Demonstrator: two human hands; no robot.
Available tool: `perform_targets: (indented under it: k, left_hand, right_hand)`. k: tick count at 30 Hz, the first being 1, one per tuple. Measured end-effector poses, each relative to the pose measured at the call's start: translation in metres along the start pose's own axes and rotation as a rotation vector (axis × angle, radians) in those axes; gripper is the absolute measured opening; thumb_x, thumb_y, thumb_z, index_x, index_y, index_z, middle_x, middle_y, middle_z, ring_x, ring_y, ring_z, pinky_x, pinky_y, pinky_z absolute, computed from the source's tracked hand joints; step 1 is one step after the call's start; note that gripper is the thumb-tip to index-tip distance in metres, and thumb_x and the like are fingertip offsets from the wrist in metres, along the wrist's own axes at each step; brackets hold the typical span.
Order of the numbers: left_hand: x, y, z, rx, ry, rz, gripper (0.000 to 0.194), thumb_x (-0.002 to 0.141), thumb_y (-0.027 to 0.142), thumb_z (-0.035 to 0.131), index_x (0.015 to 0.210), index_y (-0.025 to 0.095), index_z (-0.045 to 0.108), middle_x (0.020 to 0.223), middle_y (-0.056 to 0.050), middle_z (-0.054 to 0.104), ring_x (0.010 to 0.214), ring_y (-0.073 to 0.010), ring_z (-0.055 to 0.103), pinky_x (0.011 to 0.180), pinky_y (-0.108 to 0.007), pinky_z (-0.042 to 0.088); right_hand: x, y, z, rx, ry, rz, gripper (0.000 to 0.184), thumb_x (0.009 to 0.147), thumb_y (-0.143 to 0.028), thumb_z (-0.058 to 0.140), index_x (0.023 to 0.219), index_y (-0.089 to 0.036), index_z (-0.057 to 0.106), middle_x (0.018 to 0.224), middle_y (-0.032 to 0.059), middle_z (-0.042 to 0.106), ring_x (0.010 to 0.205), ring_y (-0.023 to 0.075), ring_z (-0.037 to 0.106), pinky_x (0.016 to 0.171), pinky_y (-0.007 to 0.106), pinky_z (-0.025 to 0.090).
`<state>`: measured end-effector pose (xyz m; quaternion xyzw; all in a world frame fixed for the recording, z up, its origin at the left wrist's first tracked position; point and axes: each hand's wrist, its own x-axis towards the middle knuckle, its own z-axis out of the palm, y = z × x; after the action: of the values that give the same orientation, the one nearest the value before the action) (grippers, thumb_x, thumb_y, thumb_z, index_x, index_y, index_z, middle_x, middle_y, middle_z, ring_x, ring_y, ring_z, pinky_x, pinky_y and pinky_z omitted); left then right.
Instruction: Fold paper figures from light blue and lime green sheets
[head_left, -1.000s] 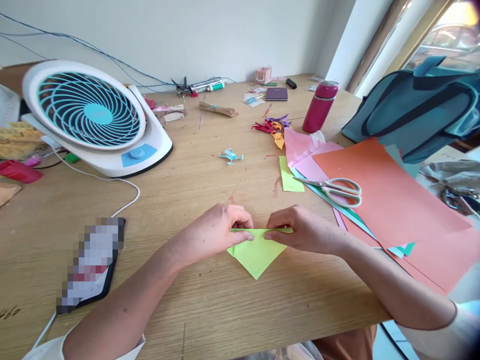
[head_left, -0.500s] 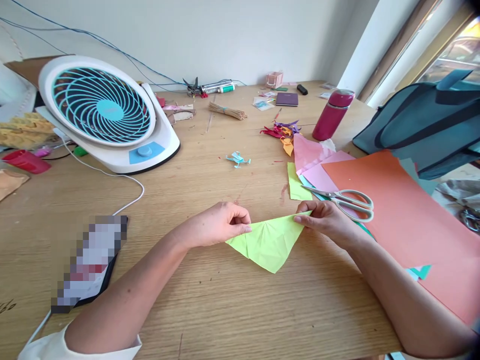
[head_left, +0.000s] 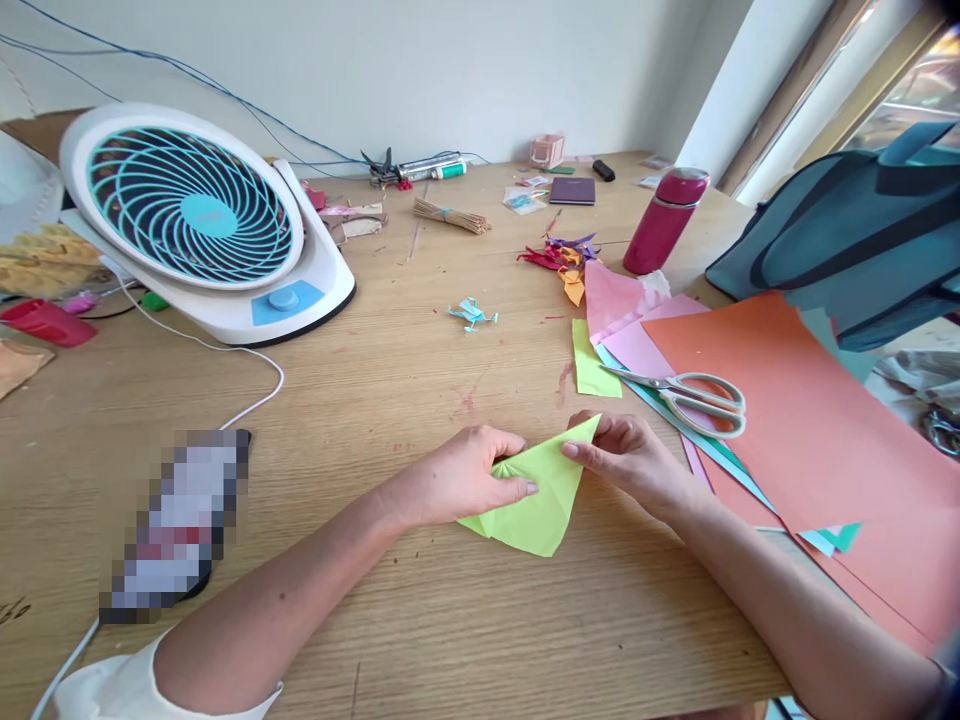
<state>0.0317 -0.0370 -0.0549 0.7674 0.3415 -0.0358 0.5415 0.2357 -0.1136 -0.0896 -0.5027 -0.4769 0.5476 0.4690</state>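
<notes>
A creased, folded sheet of yellow-green paper [head_left: 536, 500] is held between both hands just above the table. My left hand [head_left: 469, 475] pinches its left part, thumb on the near face and the other fingers behind it, partly hidden. At the upper right corner, my right hand [head_left: 626, 455] grips the paper between thumb and fingers. Fan-like creases run out from near my left thumb. Beyond the hands lies a small light-blue folded paper figure [head_left: 472, 314]. Scissors [head_left: 694, 395] with pale handles rest on the papers right of my right hand.
Orange paper sheets [head_left: 780, 420] cover the table's right side, with a pink sheet [head_left: 611, 300] and a yellow-green piece [head_left: 592, 365] beside them. Behind stand a red bottle [head_left: 667, 220] and a teal bag [head_left: 832, 230]. A fan [head_left: 202, 220] and a blurred-out device [head_left: 176, 530] occupy the left.
My left hand has slid inward along the paper, closer to my right hand. The paper's top edge now slants up to the right, and my right hand has shifted slightly left.
</notes>
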Motion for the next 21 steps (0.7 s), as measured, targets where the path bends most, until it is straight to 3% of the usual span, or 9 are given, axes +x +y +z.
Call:
perform_targets:
  k: [3, 6, 9, 14, 21]
  left_hand:
    - [0.002, 0.000, 0.008, 0.000, 0.033, 0.027, 0.018, 0.083, 0.036, 0.057, 0.077, 0.018, 0.058, 0.071, 0.004, 0.055, 0.063, -0.0110, 0.050, 0.054, -0.022, 0.035]
    - [0.005, 0.000, 0.014, 0.035, 0.118, 0.055, 0.031, 0.085, 0.044, 0.055, 0.069, 0.017, 0.053, 0.065, 0.005, 0.046, 0.059, -0.0097, 0.042, 0.050, -0.022, 0.028]
    - [0.008, -0.001, 0.018, 0.046, 0.150, 0.060, 0.031, 0.085, 0.044, 0.054, 0.070, 0.017, 0.056, 0.064, 0.004, 0.045, 0.059, -0.0103, 0.042, 0.051, -0.023, 0.029]
    - [0.011, -0.005, 0.019, 0.003, 0.100, 0.009, 0.017, 0.081, 0.031, 0.054, 0.082, 0.017, 0.064, 0.067, 0.003, 0.053, 0.060, -0.0115, 0.048, 0.052, -0.022, 0.032]
    - [0.013, -0.014, 0.007, -0.146, -0.014, -0.060, 0.017, 0.075, 0.032, 0.062, 0.077, 0.015, 0.063, 0.070, 0.001, 0.058, 0.059, -0.0116, 0.051, 0.054, -0.022, 0.035]
  right_hand:
    - [-0.001, 0.006, 0.004, 0.016, -0.041, 0.006, 0.033, 0.075, -0.048, 0.076, 0.073, -0.017, 0.064, 0.069, -0.0004, 0.061, 0.064, 0.0131, 0.054, 0.061, 0.026, 0.045]
    - [-0.003, 0.013, 0.009, -0.003, -0.095, 0.011, 0.030, 0.078, -0.046, 0.074, 0.081, -0.016, 0.067, 0.077, 0.0018, 0.065, 0.069, 0.0145, 0.058, 0.065, 0.028, 0.047]
    - [-0.004, 0.017, 0.012, -0.051, -0.070, -0.024, 0.030, 0.081, -0.045, 0.072, 0.078, -0.016, 0.065, 0.075, 0.0010, 0.063, 0.067, 0.0130, 0.055, 0.061, 0.026, 0.044]
    - [-0.002, 0.016, 0.010, -0.089, -0.010, -0.008, 0.033, 0.082, -0.047, 0.071, 0.075, -0.015, 0.064, 0.070, 0.0008, 0.062, 0.062, 0.0125, 0.054, 0.056, 0.025, 0.042]
    - [0.002, 0.010, 0.001, 0.058, 0.082, 0.033, 0.034, 0.074, -0.050, 0.078, 0.075, -0.017, 0.068, 0.074, 0.0042, 0.072, 0.068, 0.0173, 0.063, 0.063, 0.028, 0.051]
